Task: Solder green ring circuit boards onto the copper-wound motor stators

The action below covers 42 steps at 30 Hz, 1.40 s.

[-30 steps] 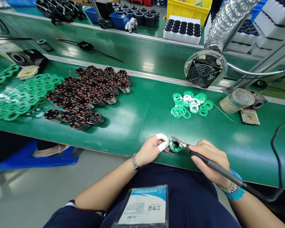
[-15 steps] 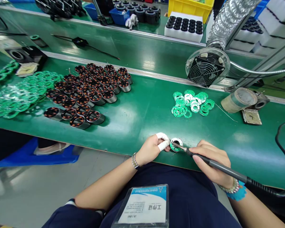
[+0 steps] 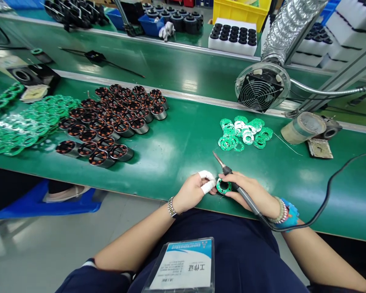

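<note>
A green ring-shaped circuit board (image 3: 219, 189) is near the bench's front edge, between my hands. My left hand (image 3: 197, 190), with white covers on thumb and forefinger, is pinched closed at the ring's left edge; its fingertips partly hide the contact. In my right hand (image 3: 253, 193) is a soldering iron (image 3: 247, 200), its metal tip pointing up and left, away from the board. My right thumb and fingertips also reach the board's right side. A thin wire end shows just below the ring; what lies under the ring is hidden.
Loose ring boards (image 3: 247, 132) lie ahead. Wound motor stators (image 3: 118, 118) stand at left beside panels of ring boards (image 3: 24, 126). A fan with duct (image 3: 259, 91) hangs at the back. A round tin (image 3: 303, 128) and soldering sponge (image 3: 320, 148) are at right.
The soldering iron's tip has lifted off the board and swung up and left. My right hand has moved left, fingertips now at the ring. My left hand has stayed nearly in place.
</note>
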Tool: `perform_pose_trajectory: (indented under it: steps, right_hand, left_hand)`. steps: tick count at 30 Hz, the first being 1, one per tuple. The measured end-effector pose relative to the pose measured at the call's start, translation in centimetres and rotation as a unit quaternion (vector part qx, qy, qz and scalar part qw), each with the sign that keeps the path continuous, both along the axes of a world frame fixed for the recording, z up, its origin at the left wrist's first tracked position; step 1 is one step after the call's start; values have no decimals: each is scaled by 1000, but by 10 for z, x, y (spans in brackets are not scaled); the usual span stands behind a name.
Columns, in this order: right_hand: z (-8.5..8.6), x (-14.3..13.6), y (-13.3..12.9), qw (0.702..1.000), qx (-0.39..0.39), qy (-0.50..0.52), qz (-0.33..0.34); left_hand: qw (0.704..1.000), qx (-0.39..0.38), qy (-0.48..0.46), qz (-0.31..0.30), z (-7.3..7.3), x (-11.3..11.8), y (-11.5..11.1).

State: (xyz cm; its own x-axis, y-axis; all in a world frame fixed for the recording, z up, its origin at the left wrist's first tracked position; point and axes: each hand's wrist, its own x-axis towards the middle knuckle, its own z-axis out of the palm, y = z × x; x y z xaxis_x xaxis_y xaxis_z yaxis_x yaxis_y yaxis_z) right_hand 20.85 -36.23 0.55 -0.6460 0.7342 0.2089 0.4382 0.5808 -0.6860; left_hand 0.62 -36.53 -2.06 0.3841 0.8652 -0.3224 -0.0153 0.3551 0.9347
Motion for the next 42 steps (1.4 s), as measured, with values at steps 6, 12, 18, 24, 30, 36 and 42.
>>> perform_pose_trajectory:
  steps: [6,12,18,24,30,36,42]
  right_hand:
    - [-12,-3,-16,994,38,23,-100]
    - [-17,-6,-22,992,49,28,-115]
    - [-19,-6,-21,993,36,40,-109]
    - [-20,-7,-23,992,36,40,-115]
    - [-10,-11,-19,990,62,55,-114]
    - [0,-26,-5,991,77,79,-79]
    - [2,-27,-4,992,7,79,-95]
  left_hand:
    - [1000,10,26,14,0,6,-16]
    - [998,-35,-20,-41,5,0,-4]
    - [953,239,144,-121,3,-32,14]
    - [944,282,117,-128,-1,-18,10]
    - [995,29,61,-67,4,2,7]
    - [997,8,40,-65,7,2,8]
    - [998,18,44,-47,7,2,6]
